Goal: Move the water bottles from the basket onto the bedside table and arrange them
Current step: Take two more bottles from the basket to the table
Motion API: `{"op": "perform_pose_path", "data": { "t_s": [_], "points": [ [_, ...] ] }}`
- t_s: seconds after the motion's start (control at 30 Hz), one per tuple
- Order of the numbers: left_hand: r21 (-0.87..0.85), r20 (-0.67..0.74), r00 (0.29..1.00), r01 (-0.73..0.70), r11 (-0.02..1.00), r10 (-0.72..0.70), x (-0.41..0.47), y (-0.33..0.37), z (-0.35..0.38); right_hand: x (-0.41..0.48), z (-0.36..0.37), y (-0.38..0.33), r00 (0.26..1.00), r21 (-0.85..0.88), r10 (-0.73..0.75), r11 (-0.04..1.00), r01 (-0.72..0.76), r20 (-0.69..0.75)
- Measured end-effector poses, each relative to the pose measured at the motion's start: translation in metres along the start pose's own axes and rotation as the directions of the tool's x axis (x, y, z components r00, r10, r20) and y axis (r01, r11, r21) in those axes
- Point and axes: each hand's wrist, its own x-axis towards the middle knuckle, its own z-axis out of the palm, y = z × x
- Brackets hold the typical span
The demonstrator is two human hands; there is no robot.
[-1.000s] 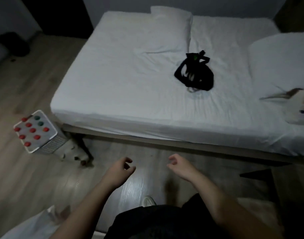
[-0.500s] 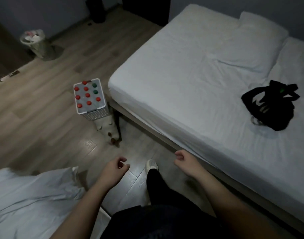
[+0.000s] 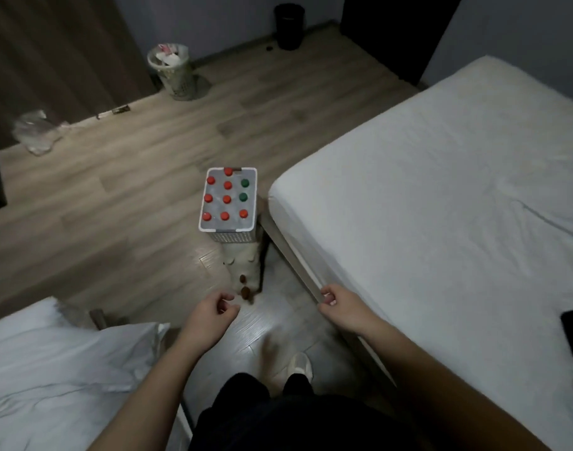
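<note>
A white perforated basket (image 3: 233,236) stands on the wood floor at the corner of the bed, ahead of me. It holds several water bottles (image 3: 226,199) standing upright, most with red caps and two with green caps (image 3: 244,190). My left hand (image 3: 212,312) hangs low in front of me with the fingers loosely curled and nothing in it. My right hand (image 3: 339,302) is beside the bed frame, also loosely curled and holding nothing. Both hands are well short of the basket. No bedside table is in view.
A large bed with a white sheet (image 3: 441,196) fills the right side. A second bed's white bedding (image 3: 60,369) lies at lower left. A cream soft toy (image 3: 244,268) lies just before the basket. A lined waste bin (image 3: 174,71) and a black bin (image 3: 289,26) stand by the far wall.
The view has swung left, so the basket has moved from the left edge to the centre and looks closer. The black bag on the bed has slid out to the right edge.
</note>
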Motion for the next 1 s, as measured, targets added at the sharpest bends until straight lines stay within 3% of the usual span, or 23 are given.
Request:
{"op": "perform_pose_path", "data": {
  "t_s": [0.2,0.37,0.5,0.63,0.83,1.0],
  "points": [
    [-0.098,0.009,0.996,0.093,0.991,-0.092,0.047,-0.015,-0.026,0.058,-0.016,-0.064,0.997,-0.070,-0.063,0.995,0.066,0.054],
    [-0.091,0.007,0.992,0.123,0.988,-0.123,0.129,-0.024,-0.067,0.123,-0.019,-0.112,0.998,-0.087,-0.054,0.995,0.055,0.014],
    [-0.018,0.053,0.995,0.088,0.996,-0.087,0.211,-0.019,-0.108,0.179,-0.017,-0.157,0.999,-0.127,0.037,0.991,-0.034,0.018],
    [0.159,0.173,0.985,-0.010,0.987,-0.018,0.285,-0.002,-0.158,0.229,-0.006,-0.202,0.986,-0.139,0.159,0.979,-0.152,0.043],
    [0.321,0.393,0.919,-0.165,0.932,0.027,0.395,0.020,-0.202,0.315,0.006,-0.250,0.968,-0.153,0.235,0.963,-0.220,0.086],
    [0.368,0.331,0.943,-0.101,0.924,-0.029,0.494,0.014,-0.189,0.396,0.018,-0.263,0.974,-0.103,0.215,0.973,-0.207,0.075]
  ]
}}
